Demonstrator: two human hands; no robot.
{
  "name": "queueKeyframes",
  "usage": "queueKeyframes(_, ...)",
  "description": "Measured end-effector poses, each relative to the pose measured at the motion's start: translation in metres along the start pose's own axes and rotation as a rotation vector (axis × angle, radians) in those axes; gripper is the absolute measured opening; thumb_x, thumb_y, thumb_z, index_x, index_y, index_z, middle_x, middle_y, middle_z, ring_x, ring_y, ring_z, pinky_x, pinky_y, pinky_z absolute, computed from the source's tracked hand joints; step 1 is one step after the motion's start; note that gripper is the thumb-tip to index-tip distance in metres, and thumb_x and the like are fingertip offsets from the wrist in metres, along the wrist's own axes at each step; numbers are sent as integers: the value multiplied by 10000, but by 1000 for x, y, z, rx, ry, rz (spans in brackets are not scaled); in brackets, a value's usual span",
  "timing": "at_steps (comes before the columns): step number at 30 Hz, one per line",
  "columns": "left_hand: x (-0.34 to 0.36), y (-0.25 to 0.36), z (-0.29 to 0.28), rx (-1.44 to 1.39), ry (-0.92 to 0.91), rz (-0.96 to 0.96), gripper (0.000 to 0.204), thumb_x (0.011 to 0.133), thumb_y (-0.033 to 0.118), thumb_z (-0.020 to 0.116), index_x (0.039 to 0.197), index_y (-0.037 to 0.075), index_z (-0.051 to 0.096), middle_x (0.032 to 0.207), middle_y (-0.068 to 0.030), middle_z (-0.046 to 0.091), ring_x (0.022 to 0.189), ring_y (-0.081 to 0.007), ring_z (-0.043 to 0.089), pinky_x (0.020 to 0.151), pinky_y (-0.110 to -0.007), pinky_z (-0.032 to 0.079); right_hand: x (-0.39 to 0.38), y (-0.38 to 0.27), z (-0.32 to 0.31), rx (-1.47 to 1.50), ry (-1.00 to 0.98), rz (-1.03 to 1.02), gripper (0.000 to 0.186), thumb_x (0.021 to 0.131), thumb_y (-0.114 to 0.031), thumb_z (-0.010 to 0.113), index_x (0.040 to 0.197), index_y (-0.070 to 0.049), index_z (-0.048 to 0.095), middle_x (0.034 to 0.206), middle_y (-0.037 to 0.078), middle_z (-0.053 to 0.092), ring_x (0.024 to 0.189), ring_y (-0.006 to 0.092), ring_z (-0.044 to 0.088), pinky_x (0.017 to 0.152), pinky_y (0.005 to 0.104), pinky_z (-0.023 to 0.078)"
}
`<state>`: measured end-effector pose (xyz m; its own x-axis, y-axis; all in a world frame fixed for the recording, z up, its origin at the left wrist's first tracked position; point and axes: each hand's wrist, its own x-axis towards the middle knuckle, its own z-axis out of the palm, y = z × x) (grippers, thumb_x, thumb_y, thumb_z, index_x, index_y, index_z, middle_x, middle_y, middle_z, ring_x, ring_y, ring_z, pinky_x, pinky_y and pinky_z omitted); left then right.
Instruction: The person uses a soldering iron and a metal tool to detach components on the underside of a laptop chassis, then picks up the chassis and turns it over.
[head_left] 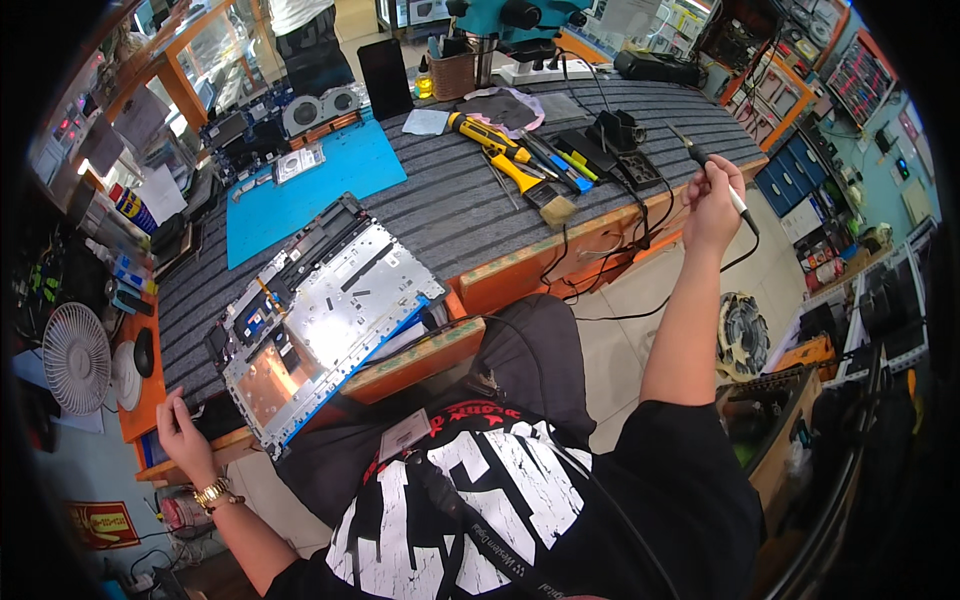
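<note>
In my right hand (pixel 712 205) is a soldering iron (pixel 697 153), its thin tip aimed up and left, and its cable drops from the pale rear end. My left hand (pixel 187 440) is at the lower left by the bench's front edge, fingers apart and apparently holding nothing. Between my hands, a stripped laptop chassis (pixel 345 290) lies tilted across the front edge, silver inside with a blue strip along its near side. Its lower left corner is the part closest to my left hand. The iron is well apart from it, beyond the bench's right end.
A blue mat (pixel 330 175) carries a hard drive (pixel 299 162); a circuit board with fans (pixel 320 110) stands behind. A brush (pixel 545 200), a yellow cutter (pixel 488 136) and an iron stand (pixel 617 130) lie mid-bench. A white fan (pixel 76 358) is at left. Cables hang off the front.
</note>
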<state>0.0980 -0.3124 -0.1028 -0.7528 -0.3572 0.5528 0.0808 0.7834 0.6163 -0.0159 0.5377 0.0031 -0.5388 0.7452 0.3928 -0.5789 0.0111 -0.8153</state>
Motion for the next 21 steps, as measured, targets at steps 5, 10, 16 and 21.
queueKeyframes(5,-19,-9,24,12,38,52,298,1252,183,636,1331,-48,806,1123,-78,694,1014,-179,663,961,-344,545,44,29,-40,-181,80,91,88,1092,-83,745,1136,-10,723,801,34,627,600,124,543,530,330,455)
queueKeyframes(10,-19,4,36,84,123,146,281,1239,178,660,1327,-35,821,1127,-115,735,1013,-227,687,949,-388,580,76,69,-39,-191,42,86,77,1089,-106,771,1128,-42,751,771,20,609,556,117,509,512,333,412)
queueKeyframes(16,-27,14,28,110,97,80,241,1213,143,687,1296,-35,827,1103,-139,754,1033,-269,721,960,-380,567,98,113,6,-226,-73,421,235,1129,-227,822,1301,-82,751,924,46,747,615,103,531,485,307,382)
queueKeyframes(21,-26,16,28,102,89,111,235,1213,141,685,1286,-30,828,1125,-142,763,1064,-277,736,990,-387,571,93,124,13,131,28,597,318,1154,-338,824,1271,-109,637,969,86,753,626,139,542,481,309,364)
